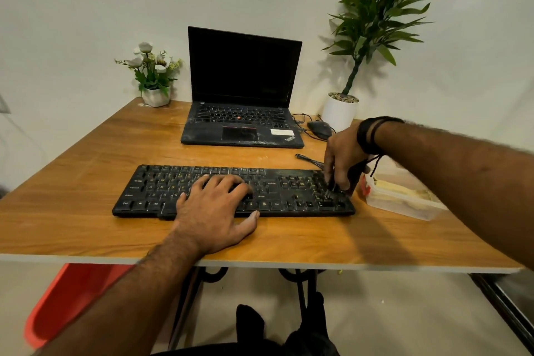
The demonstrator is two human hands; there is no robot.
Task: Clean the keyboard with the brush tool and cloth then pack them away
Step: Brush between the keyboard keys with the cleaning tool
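Note:
A dusty black keyboard [150, 185] lies across the middle of the wooden table [86, 153]. My left hand [215, 211] rests flat on its centre keys, fingers straight, thumb at the front edge. My right hand [342, 156] grips a small black brush tool [332, 188], its tip down on the number-pad keys at the keyboard's right end. A clear plastic box [404, 199] with a pale yellow cloth inside sits just right of the keyboard.
An open black laptop [242, 87] stands behind the keyboard. A mouse [319, 128] with its cable and a thin black tool [307, 159] lie to the right. A small flower pot [154, 95] and a tall plant in a white pot [339, 113] stand at the back. A red chair [66, 303] is below left.

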